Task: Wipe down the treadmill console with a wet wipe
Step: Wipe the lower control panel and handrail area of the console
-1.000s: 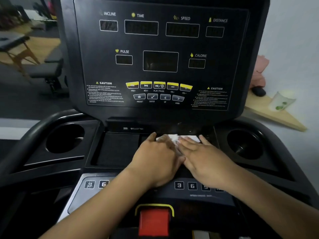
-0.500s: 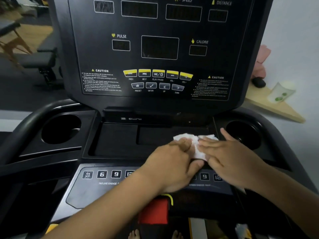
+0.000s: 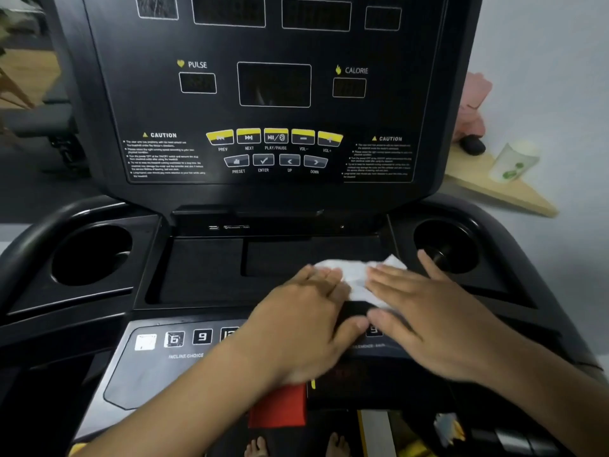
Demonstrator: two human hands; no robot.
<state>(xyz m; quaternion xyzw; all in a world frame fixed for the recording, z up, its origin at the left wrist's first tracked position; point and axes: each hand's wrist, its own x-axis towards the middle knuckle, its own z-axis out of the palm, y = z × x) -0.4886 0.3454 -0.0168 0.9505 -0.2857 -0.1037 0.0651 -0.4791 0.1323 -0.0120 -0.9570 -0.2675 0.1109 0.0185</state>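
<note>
Treadmill console [image 3: 148, 103], a broad upright panel of smooth black plastic, carries dark rectangular windows outlined in thin white lines. Two are labelled PULSE and CALORIE, and a block of fine print headed CAUTION sits near each lower corner.

Below the panel lies a shallow rectangular tray [image 3: 204, 268] with a matte black floor. A deep round cup holder [image 3: 92, 255] is sunk at its left edge and a second cup holder [image 3: 445, 245] at its right edge.

A glossy grey strip [image 3: 148, 367] along the console's front edge shows square keys reading 6 and 9 over the words INCLINE CHOICE.

The left hand [image 3: 303, 321] and right hand [image 3: 438, 318] both lie palm down with fingers stretched out, gripping nothing. Together they press on the wet wipe [image 3: 357, 275]. It is a crumpled white sheet at the tray's front edge, right of centre, folding over that edge between the two hands.

A red block [image 3: 276, 407] shows under the left wrist.

Curved yellow buttons [image 3: 275, 136] read PREV, NEXT, PLAY/PAUSE, VOL- and VOL+. The grey ones beneath read PRESET, ENTER, UP and DOWN.
</note>
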